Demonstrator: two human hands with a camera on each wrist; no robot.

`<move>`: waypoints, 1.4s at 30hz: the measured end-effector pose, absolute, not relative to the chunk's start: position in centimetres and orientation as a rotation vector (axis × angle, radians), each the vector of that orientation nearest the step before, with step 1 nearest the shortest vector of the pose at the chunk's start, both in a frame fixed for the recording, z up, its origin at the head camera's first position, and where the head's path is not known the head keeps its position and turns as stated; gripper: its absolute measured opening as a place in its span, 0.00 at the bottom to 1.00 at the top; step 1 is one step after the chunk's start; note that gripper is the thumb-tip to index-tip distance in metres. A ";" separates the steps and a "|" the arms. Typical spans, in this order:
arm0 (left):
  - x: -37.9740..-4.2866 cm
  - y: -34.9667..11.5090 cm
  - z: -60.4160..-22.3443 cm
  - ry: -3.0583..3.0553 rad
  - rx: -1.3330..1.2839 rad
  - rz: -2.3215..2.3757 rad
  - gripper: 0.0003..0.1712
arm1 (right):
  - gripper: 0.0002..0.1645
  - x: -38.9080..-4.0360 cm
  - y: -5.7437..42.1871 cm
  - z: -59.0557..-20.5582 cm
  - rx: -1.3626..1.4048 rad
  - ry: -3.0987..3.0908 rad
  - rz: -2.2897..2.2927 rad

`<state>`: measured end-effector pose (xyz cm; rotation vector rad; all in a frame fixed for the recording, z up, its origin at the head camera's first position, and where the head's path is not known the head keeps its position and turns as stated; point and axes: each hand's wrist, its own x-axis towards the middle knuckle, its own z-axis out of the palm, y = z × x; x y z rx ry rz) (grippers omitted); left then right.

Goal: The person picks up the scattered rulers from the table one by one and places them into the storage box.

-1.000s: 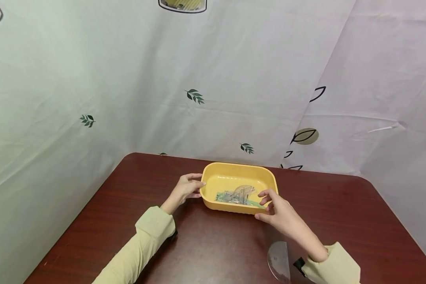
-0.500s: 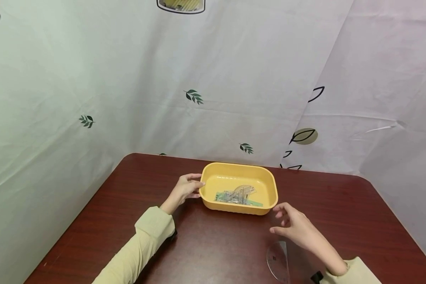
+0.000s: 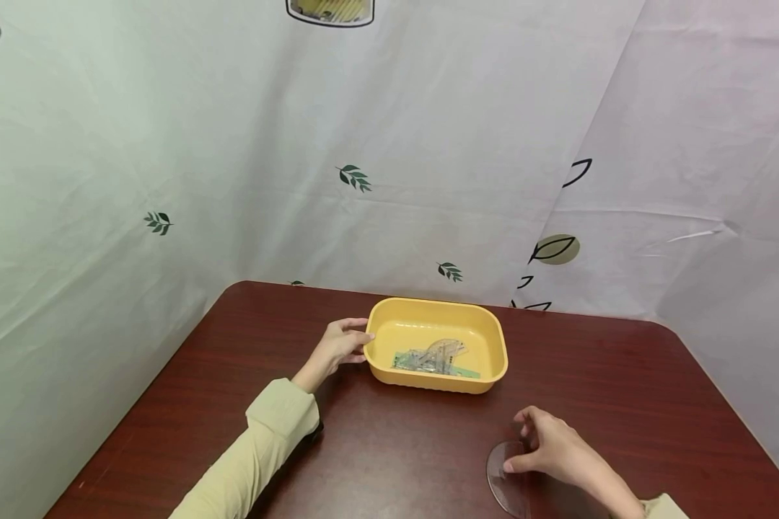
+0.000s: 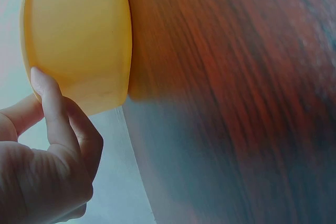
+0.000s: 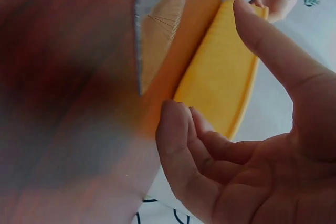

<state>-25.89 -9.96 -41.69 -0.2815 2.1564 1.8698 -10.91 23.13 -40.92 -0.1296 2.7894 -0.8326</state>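
Observation:
A yellow plastic basin (image 3: 438, 386) stands toward the back of the table, with several clear rulers and a protractor (image 3: 444, 352) lying in it. My left hand (image 3: 339, 344) pinches the basin's left rim, thumb over the edge, as the left wrist view also shows (image 4: 52, 145). Nearer me, a clear semicircular protractor (image 3: 508, 491) lies flat on the table. My right hand (image 3: 555, 448) hovers right at its far right part, thumb and bent fingers spread apart with nothing between them. The hand hides some of this protractor's straight edge.
The dark red wooden table (image 3: 402, 447) has rounded back corners. Pale curtain cloth (image 3: 266, 180) with leaf prints hangs close behind its back edge and along the left side.
My right hand has left the basin's right front corner and come back toward me, over the loose protractor. The left hand and the basin have stayed in place.

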 end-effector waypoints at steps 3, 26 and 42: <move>-25.9 -10.0 -41.7 2.158 -0.283 1.869 0.25 | 0.38 -10.7 23.1 -41.4 -0.100 2.791 -0.794; -25.8 -10.1 -41.7 2.146 -0.284 1.878 0.25 | 0.43 -9.6 22.2 -43.6 -0.119 2.977 -0.597; -25.9 -10.0 -41.7 2.141 -0.285 1.881 0.26 | 0.49 -9.9 23.0 -43.5 -0.604 2.917 -0.602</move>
